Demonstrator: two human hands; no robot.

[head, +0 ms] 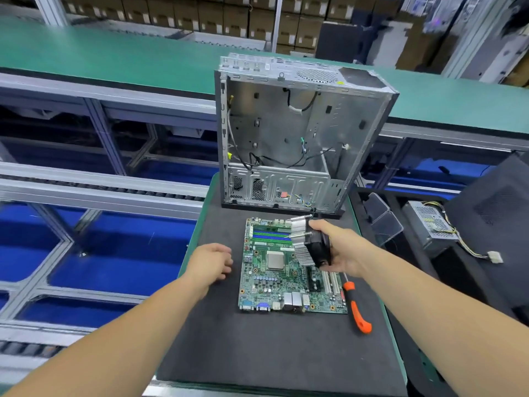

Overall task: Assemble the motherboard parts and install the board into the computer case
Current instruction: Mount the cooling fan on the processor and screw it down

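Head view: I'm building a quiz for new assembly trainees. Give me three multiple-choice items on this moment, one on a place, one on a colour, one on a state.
1. Where does the screwdriver lie?
A. Inside the computer case
B. On the mat, right of the motherboard
C. In the left hand

2. What colour is its handle?
A. Orange and black
B. Blue
C. Yellow

3. What state is the CPU socket in?
A. Covered by the cooler
B. Uncovered
C. Hidden by a hand

Answers: 1 B, it rests beside the motherboard. 2 A, orange with black shows. 3 B, the right hand holds the heatsink cooler tilted above the board.
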